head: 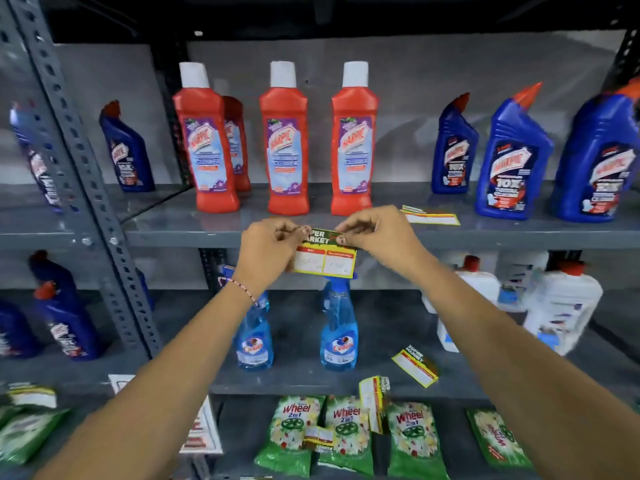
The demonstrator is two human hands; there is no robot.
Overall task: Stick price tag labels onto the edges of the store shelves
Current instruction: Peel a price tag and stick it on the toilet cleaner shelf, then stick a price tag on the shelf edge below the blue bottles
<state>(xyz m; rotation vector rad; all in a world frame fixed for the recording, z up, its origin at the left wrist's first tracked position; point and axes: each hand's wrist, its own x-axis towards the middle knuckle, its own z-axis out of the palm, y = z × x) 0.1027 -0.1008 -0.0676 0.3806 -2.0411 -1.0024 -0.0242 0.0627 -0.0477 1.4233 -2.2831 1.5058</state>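
Observation:
A yellow-bordered price tag label [325,261] with a green "SUPER MARKET" header hangs against the front edge of the upper grey shelf [180,239]. My left hand [268,249] pinches its top left corner, and my right hand [375,233] pinches its top right corner. The label's upper strip lies on the shelf edge, below the red cleaner bottles [285,140]. More labels lie loose: one on the upper shelf [431,216], one on the middle shelf [415,367], others among the lower goods [372,403].
Blue toilet-cleaner bottles [512,157] stand right and left on the upper shelf. Blue spray bottles [339,330] and white bottles [561,306] fill the middle shelf. Green detergent packets [346,434] lie on the lowest shelf. A perforated steel upright [86,174] runs down the left.

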